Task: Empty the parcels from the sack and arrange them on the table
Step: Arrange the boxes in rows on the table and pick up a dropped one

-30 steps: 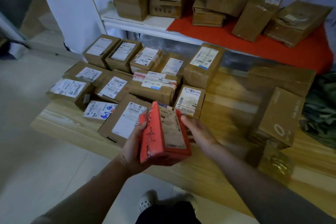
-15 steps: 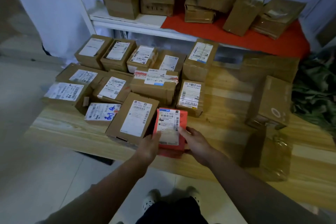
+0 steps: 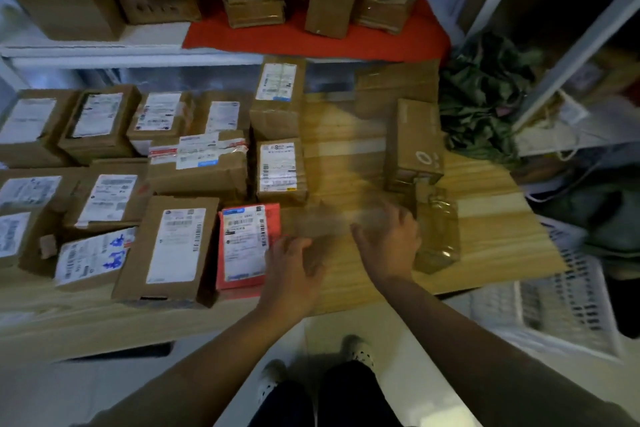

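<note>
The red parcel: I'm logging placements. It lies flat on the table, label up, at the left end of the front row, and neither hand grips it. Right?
Not quite. The head view shows the red parcel at the right end of the front row, not the left. It lies flat on the table, label up; the left hand and right hand grip nothing.

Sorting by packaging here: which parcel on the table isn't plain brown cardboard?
The red parcel at the front edge, just beside the left hand; every other parcel on the table is brown.
</note>
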`<state>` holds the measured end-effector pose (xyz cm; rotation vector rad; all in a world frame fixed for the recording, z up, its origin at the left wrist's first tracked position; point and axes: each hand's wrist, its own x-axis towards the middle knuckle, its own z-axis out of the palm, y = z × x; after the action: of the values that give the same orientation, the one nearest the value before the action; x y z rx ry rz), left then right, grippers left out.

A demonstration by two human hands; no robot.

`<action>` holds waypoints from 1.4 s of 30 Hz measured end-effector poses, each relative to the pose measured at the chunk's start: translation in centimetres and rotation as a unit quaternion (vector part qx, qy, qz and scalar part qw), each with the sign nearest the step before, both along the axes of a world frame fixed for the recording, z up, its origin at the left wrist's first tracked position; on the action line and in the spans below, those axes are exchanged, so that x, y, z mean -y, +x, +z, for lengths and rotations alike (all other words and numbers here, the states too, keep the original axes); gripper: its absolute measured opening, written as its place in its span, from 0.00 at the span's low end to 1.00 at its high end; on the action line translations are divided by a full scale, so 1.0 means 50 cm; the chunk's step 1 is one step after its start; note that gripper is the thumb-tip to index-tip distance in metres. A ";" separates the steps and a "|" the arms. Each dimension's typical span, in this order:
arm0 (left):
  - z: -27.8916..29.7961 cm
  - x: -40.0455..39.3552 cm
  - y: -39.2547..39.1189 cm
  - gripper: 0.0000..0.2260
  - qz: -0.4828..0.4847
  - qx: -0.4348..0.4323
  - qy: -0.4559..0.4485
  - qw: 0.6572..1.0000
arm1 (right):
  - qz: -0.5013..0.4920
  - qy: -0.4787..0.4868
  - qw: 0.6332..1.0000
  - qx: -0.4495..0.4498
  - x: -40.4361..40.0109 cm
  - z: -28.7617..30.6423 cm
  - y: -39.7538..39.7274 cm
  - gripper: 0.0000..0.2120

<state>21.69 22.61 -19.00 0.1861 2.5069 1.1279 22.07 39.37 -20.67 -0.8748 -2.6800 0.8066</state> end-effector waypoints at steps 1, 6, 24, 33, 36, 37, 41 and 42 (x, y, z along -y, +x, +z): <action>-0.001 -0.017 0.003 0.19 -0.011 -0.010 -0.002 1.000 | -0.037 0.042 0.998 0.008 -0.031 0.008 0.000 0.37; 0.000 -0.082 -0.003 0.19 -0.023 0.004 -0.010 1.000 | -0.124 0.021 0.980 0.155 -0.171 0.001 -0.011 0.54; 0.076 -0.140 -0.019 0.30 0.249 0.310 0.449 0.800 | 0.034 -0.576 0.815 0.056 -0.139 0.069 -0.050 0.11; 0.071 -0.084 -0.011 0.37 0.181 0.088 0.205 0.958 | 0.171 -0.590 0.785 0.080 -0.078 0.068 -0.043 0.39; 0.072 -0.057 0.007 0.37 0.117 0.062 0.113 0.985 | 0.110 -0.555 0.820 0.084 -0.058 0.060 -0.038 0.53; 0.074 -0.052 0.013 0.36 0.091 0.056 0.101 0.989 | 0.098 -0.537 0.833 0.096 -0.051 0.058 -0.037 0.54; 0.088 -0.029 0.015 0.26 0.002 0.080 0.139 0.987 | 0.071 -0.478 0.867 0.120 -0.028 0.037 -0.037 0.44; 0.092 -0.022 0.013 0.25 0.003 0.123 0.170 0.978 | 0.056 -0.456 0.880 0.122 -0.025 0.027 -0.039 0.41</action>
<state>22.32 23.72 -14.40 0.1224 2.0904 1.4794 20.13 40.62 -19.32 -1.0283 -2.4890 2.2086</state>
